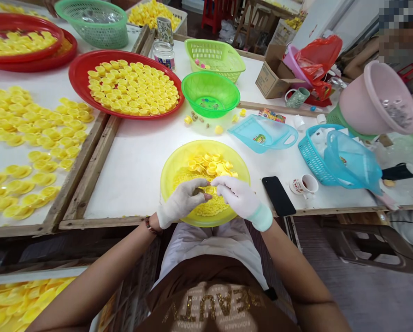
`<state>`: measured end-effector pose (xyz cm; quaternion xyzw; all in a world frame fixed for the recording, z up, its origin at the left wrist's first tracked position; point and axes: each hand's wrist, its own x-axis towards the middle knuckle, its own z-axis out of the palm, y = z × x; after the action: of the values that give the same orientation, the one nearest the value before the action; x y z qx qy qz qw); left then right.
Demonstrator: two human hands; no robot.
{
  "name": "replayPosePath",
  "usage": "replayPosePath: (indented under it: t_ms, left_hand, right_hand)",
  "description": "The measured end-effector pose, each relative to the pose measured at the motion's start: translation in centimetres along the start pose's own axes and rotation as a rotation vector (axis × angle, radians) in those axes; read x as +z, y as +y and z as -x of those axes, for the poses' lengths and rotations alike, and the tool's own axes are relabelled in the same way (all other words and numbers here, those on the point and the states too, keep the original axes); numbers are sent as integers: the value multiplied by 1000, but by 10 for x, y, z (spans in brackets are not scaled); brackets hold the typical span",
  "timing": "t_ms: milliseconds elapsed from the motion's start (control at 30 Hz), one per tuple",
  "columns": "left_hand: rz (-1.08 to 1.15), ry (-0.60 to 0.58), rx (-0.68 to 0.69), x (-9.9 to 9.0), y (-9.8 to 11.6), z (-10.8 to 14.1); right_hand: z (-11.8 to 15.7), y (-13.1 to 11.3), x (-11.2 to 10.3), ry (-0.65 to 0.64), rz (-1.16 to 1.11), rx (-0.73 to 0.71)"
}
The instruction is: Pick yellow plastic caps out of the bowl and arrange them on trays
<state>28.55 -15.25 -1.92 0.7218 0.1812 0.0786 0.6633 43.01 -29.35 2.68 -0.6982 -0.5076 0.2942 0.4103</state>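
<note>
My left hand [183,201], in a white glove with bare fingertips, is closed in a pinch above a yellow basin [167,171]. My right hand [237,197], also gloved, is closed with its fingertips turned toward the left ones. A small yellow plastic piece [205,187] shows at the left fingertips. What the right fingers hold, if anything, is hidden. Inside the basin, yellow hat-shaped plastic pieces [209,163] lie heaped at the back. Many tiny yellow parts [208,209] cover the rest of its bottom, partly under my hands.
A red tray [75,79] of yellow pieces stands at the back left. Behind the basin are a green bowl [210,94] and a blue scoop [262,133]. A phone [279,196], a cup [303,185] and a blue basket [308,146] lie right. Wooden strips [89,184] edge the table.
</note>
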Motion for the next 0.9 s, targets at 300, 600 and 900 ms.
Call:
replayPosePath:
  t_ms: [300,600,900]
  left_hand:
    - [-195,144,149,5,-12,4]
    - [-332,712,168,-110,-15,54]
    - [-794,1249,-411,-325,-51,132]
  right_hand:
    - [2,8,-5,0,-1,98]
    - [18,57,27,-194,379,-11]
    - [25,61,37,-116,539,-111]
